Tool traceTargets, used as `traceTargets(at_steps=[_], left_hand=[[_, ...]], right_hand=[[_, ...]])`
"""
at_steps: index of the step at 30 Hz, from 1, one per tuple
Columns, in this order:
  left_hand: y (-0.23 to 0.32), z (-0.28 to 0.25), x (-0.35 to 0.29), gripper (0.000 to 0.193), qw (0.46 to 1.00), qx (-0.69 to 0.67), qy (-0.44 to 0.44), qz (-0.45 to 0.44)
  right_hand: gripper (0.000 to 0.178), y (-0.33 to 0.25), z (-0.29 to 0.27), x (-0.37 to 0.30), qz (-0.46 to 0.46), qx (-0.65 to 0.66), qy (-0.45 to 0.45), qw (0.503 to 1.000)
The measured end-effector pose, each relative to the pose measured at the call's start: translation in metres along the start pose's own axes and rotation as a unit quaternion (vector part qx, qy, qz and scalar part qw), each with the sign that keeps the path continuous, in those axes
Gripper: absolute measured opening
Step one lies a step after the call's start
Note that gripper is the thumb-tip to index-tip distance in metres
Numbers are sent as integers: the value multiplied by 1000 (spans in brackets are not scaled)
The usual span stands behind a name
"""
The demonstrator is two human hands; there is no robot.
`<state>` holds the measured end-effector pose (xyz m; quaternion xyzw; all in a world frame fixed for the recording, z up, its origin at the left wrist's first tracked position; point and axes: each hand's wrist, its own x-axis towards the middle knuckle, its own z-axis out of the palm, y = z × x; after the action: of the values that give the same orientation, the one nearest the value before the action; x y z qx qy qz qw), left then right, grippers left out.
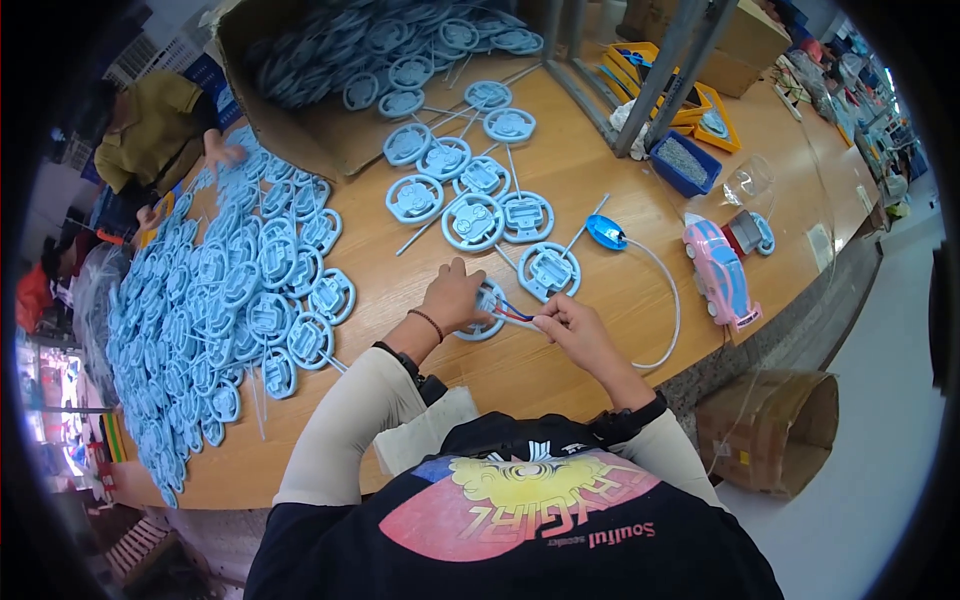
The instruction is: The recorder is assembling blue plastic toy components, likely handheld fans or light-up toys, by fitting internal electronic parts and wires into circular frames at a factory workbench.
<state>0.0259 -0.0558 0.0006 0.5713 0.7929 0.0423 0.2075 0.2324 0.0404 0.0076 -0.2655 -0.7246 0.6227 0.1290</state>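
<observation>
Under my left hand point(452, 298) a light-blue plastic toy steering wheel point(478, 331) lies on the table, its rim gripped by the fingers and partly hidden by them. Thin red and dark wires point(515, 314) run from this wheel to my right hand point(580, 335), whose thumb and forefinger pinch their ends. Just beyond my hands rests another wheel point(549, 271), showing a rectangular recess. A shiny blue oval piece point(606, 232) with a clear tube point(676, 300) curving toward me sits to the right of it.
A large heap of wheels point(230, 290) covers the left side. An open cardboard box point(300, 130) holds more at the back. On the right are a pink toy car point(718, 272), a blue bin point(685, 163) and a metal frame point(670, 80). Another person point(150, 130) works at far left.
</observation>
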Motion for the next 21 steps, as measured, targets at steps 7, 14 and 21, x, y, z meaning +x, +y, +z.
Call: traceTargets(at_steps=[7, 14, 21], left_hand=[[-49, 7, -60, 70, 996, -52, -20, -71], [-67, 39, -101, 56, 974, -202, -102, -28], [-76, 13, -167, 33, 888, -431, 85, -136]], right_hand=[[18, -24, 26, 8, -41, -28, -46, 998], [12, -5, 10, -12, 9, -15, -76, 997], [8, -18, 19, -7, -1, -46, -205, 978]])
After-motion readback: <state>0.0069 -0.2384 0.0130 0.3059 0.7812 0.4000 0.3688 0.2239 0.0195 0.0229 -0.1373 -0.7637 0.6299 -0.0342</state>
